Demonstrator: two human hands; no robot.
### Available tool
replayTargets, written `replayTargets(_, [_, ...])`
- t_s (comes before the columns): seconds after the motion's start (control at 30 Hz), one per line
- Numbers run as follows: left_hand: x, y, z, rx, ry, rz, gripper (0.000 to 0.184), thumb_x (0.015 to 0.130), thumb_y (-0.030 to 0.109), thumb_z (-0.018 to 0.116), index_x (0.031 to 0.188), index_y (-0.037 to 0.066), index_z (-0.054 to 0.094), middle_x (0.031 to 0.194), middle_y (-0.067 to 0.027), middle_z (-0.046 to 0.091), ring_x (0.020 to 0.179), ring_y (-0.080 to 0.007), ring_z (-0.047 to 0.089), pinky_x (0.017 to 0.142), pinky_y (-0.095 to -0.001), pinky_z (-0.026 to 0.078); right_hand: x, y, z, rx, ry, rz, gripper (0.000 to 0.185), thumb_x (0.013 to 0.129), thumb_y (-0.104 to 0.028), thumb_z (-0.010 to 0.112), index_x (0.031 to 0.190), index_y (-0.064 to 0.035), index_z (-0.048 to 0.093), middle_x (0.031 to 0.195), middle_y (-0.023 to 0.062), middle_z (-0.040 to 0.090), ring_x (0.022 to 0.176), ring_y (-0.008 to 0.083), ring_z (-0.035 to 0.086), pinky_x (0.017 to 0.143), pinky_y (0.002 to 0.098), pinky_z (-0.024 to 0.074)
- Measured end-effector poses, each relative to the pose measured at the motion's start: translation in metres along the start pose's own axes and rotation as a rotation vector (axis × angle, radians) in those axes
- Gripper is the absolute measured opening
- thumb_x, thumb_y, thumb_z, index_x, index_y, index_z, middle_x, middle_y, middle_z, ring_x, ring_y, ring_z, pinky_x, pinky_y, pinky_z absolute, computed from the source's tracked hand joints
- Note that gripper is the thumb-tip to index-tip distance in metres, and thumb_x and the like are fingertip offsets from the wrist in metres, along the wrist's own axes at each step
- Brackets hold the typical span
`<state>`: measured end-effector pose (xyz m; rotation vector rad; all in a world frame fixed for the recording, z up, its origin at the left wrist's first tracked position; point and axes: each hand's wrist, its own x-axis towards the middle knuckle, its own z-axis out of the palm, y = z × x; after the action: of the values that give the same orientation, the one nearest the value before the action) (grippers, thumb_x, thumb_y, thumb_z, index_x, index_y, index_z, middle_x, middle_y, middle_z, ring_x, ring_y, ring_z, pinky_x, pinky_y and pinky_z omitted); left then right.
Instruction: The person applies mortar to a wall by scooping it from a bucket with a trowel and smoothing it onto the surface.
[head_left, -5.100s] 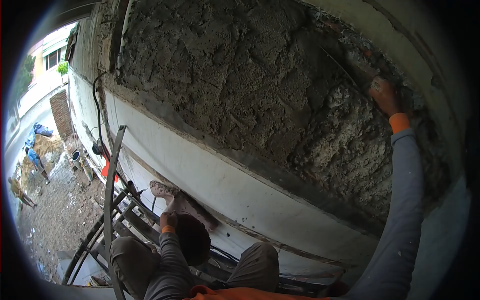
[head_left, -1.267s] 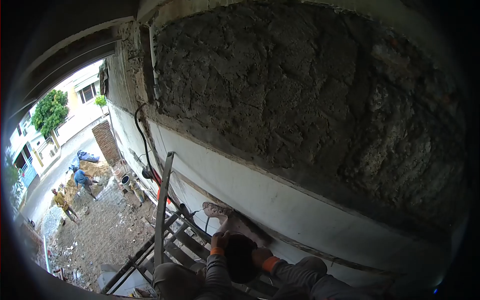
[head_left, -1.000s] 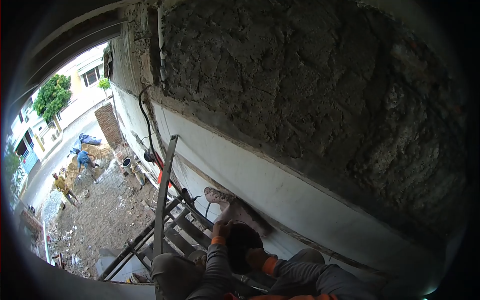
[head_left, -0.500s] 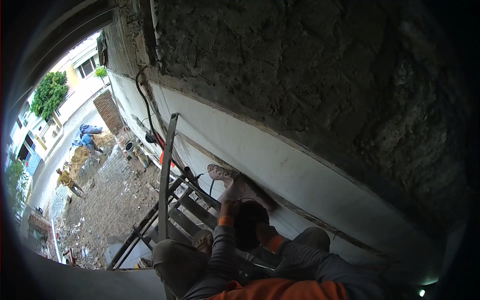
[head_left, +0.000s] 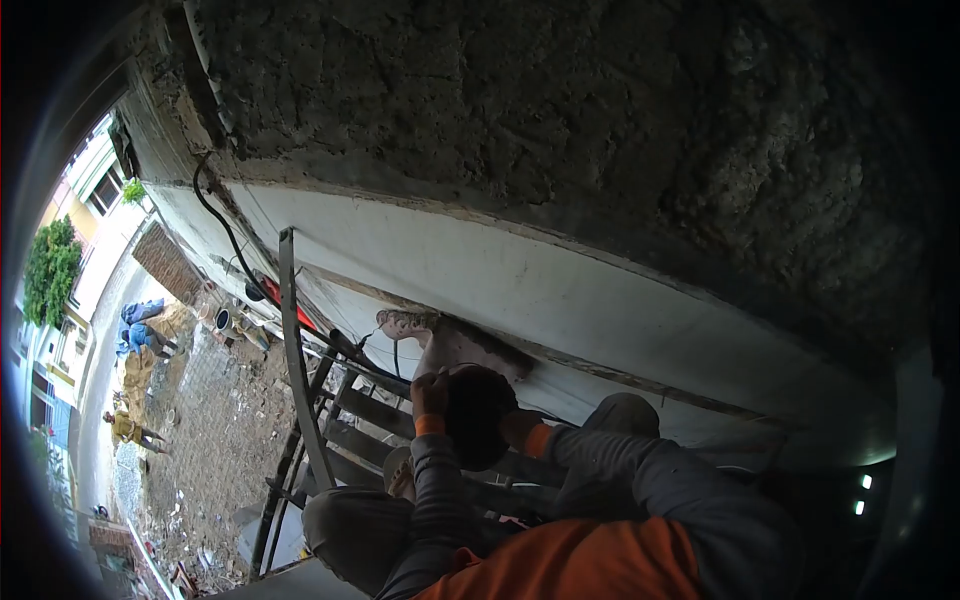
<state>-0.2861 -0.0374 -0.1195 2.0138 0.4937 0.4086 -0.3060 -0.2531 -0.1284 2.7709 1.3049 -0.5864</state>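
Observation:
Between my knees is a dark round bucket [head_left: 478,420], its inside too dark to make out. My left hand [head_left: 431,393] is closed on the bucket's left rim. At the bucket's right side is my right hand [head_left: 520,428], its fingers partly hidden in shadow, so I cannot tell what they hold. Above, rough wet grey plaster [head_left: 450,100] covers the upper wall, with a paler uneven patch [head_left: 770,160] at the right. A smooth white wall band [head_left: 480,260] runs beneath it.
Slatted scaffolding [head_left: 370,410] lies under me, with an upright metal bar [head_left: 296,350] at its left. A black cable [head_left: 225,225] hangs along the wall. Far below on the left, a person in yellow [head_left: 128,428] and a person in blue [head_left: 142,336] are on rubble ground [head_left: 215,430].
My right hand has come down from the upper wall to the bucket. Lately the view has turned and tilted downward, while both hands stay at the bucket.

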Motion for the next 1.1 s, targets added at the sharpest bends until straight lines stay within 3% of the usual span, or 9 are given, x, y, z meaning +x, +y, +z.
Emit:
replayTargets(0.1, [0.003, 0.003, -0.003, 0.025, 0.015, -0.004, 0.036, 0.079, 0.030, 0.060, 0.066, -0.005, 0.061, 0.061, -0.0241, 0.054, 0.056, -0.0366, 0.056, 0.056, -0.0415, 0.040, -0.004, 0.023, -0.006, 0.093, -0.126, -0.028, 0.021, 0.079, -0.020, 0.054, 0.084, -0.0022, 0.065, 0.082, 0.0143, 0.066, 0.079, 0.0311, 0.064, 0.065, 0.0408, 0.0515])
replayTargets(0.2, [0.001, 0.008, -0.003, -0.013, 0.055, -0.005, 0.036, 0.079, 0.027, 0.060, 0.065, -0.006, 0.059, 0.057, -0.0252, 0.050, 0.048, -0.0328, 0.047, 0.053, -0.0415, 0.037, -0.030, 0.025, -0.071, 0.089, 0.060, 0.047, 0.026, 0.074, -0.018, 0.056, 0.097, -0.0053, 0.057, 0.085, 0.0171, 0.062, 0.082, 0.0281, 0.062, 0.071, 0.0429, 0.0491])
replayTargets(0.3, [0.006, 0.000, 0.001, -0.011, 0.067, 0.066, 0.038, 0.079, 0.024, 0.059, 0.062, -0.009, 0.054, 0.055, -0.0265, 0.045, 0.046, -0.0252, 0.033, 0.050, -0.0412, 0.032, -0.003, 0.031, -0.053, -0.141, 0.370, 0.155, 0.021, 0.072, -0.018, 0.058, 0.090, -0.0070, 0.061, 0.075, 0.0138, 0.061, 0.073, 0.0267, 0.063, 0.064, 0.0403, 0.0494])
replayTargets(0.43, [0.002, 0.014, 0.001, -0.042, 0.051, 0.036, 0.034, 0.076, 0.022, 0.059, 0.064, -0.010, 0.054, 0.054, -0.0266, 0.046, 0.046, -0.0233, 0.035, 0.050, -0.0401, 0.033, 0.019, 0.014, -0.017, -0.129, 0.057, 0.130, 0.010, 0.070, -0.016, 0.060, 0.068, -0.0070, 0.064, 0.068, 0.0135, 0.063, 0.064, 0.0275, 0.064, 0.049, 0.0378, 0.0486])
replayTargets(0.73, [0.005, -0.004, -0.013, -0.056, 0.088, 0.002, 0.040, 0.081, 0.024, 0.062, 0.057, -0.007, 0.053, 0.046, -0.0150, 0.044, 0.045, -0.0170, 0.035, 0.046, -0.0381, 0.030, -0.005, 0.009, 0.007, 0.281, -0.092, -0.039, 0.023, 0.073, -0.021, 0.057, 0.091, -0.0072, 0.063, 0.085, 0.0156, 0.065, 0.079, 0.0340, 0.063, 0.069, 0.0425, 0.0510])
replayTargets(0.83, [0.004, -0.005, -0.023, -0.026, 0.144, -0.005, 0.041, 0.081, 0.024, 0.061, 0.056, -0.007, 0.052, 0.046, -0.0155, 0.044, 0.044, -0.0179, 0.036, 0.046, -0.0386, 0.029, -0.002, -0.009, 0.047, 0.450, 0.259, -0.044, 0.030, 0.071, -0.026, 0.058, 0.094, -0.0062, 0.062, 0.089, 0.0182, 0.064, 0.083, 0.0366, 0.061, 0.073, 0.0439, 0.0495])
replayTargets(0.93, [0.007, -0.025, -0.019, -0.070, 0.221, 0.205, 0.043, 0.081, 0.024, 0.060, 0.054, -0.006, 0.046, 0.046, -0.0145, 0.039, 0.045, -0.0182, 0.032, 0.047, -0.0377, 0.028, -0.012, -0.007, 0.031, 0.654, 0.102, -0.026, 0.031, 0.074, -0.032, 0.062, 0.094, -0.0092, 0.058, 0.086, 0.0155, 0.062, 0.080, 0.0363, 0.060, 0.071, 0.0440, 0.0472])
replayTargets(0.97, [0.005, -0.013, -0.023, -0.114, 0.177, -0.028, 0.043, 0.080, 0.025, 0.061, 0.054, -0.005, 0.045, 0.046, -0.0134, 0.038, 0.046, -0.0157, 0.031, 0.046, -0.0368, 0.027, -0.004, -0.003, 0.053, 0.718, 0.267, -0.131, 0.031, 0.074, -0.032, 0.061, 0.094, -0.0087, 0.058, 0.087, 0.0166, 0.062, 0.081, 0.0367, 0.059, 0.071, 0.0443, 0.0471])
replayTargets(1.1, [0.011, -0.041, -0.013, 0.013, 0.229, 0.129, 0.041, 0.078, 0.029, 0.061, 0.058, -0.006, 0.051, 0.046, -0.0158, 0.040, 0.046, -0.0168, 0.033, 0.048, -0.0378, 0.031, -0.005, 0.026, 0.071, 0.428, 0.181, -0.246, 0.042, 0.075, -0.033, 0.058, 0.108, -0.0080, 0.053, 0.094, 0.0189, 0.060, 0.087, 0.0358, 0.058, 0.074, 0.0454, 0.0479])
